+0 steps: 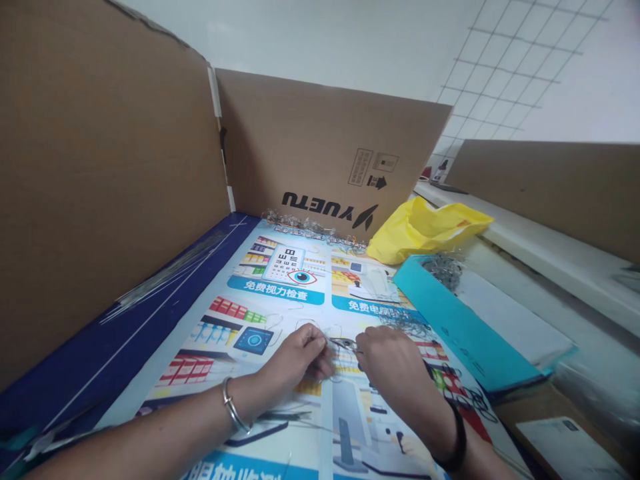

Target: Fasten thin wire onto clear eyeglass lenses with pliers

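My left hand (pixel 306 355), with a silver bangle at the wrist, pinches a thin wire piece over the printed poster (pixel 280 320). Across from it, my right hand (pixel 387 353), a black band on its wrist, is closed round small metal pliers (pixel 344 343) whose jaws point left and meet the wire at my left fingertips. Fine wire loops stick out around the left fingers. A tangle of thin wire pieces (pixel 407 325) lies just beyond my right hand. Black loops (pixel 473 398) rest to the right of my right forearm.
Cardboard panels (pixel 320 153) stand at the back and left. Straight wires (pixel 165 273) lie on the blue strip at left. A yellow bag (pixel 425 230) and a turquoise box (pixel 465 327) holding a wire bundle (pixel 443 270) stand at right. More wire pieces (pixel 310 225) line the back edge.
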Demonstrator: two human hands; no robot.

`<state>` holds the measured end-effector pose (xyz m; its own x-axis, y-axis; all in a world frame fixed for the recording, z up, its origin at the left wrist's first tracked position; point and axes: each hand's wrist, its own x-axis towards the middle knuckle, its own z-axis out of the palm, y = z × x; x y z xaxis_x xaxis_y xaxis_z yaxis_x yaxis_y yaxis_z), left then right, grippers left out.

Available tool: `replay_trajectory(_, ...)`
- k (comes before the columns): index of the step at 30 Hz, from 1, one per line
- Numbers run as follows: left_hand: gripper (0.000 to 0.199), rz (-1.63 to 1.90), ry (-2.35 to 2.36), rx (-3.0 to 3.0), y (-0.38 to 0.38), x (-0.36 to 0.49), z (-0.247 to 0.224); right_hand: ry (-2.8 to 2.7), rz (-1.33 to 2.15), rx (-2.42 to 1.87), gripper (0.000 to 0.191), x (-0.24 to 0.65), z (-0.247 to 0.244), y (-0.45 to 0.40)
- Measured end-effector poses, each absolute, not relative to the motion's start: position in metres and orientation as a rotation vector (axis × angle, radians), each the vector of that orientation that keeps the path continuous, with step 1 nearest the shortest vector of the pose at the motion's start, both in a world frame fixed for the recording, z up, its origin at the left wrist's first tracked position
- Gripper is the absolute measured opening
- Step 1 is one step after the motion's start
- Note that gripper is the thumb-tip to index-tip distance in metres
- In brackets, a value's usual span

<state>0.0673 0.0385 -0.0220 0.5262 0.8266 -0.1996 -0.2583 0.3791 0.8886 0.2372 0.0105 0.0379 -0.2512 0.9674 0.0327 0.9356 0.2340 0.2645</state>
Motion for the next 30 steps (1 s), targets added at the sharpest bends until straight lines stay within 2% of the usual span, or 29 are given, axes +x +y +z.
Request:
replay_trajectory(8,0.025,0.797,0.704,0.929,0.039,0.070,-0.026,2.408,0.404,1.819,0.013,0.235,0.031,0.008)
replay_trajectory(15,0.019,0.809,0.871,0.956,0.038,0.071,-0.022,2.452,0.457,1.799,0.011,0.230,0.026,0.005)
replay_trajectory(30,0.019,0.789,0.938,1.016,0.039,0.067,-0.022,2.410,0.484,1.881,0.012,0.233,0.031,0.003)
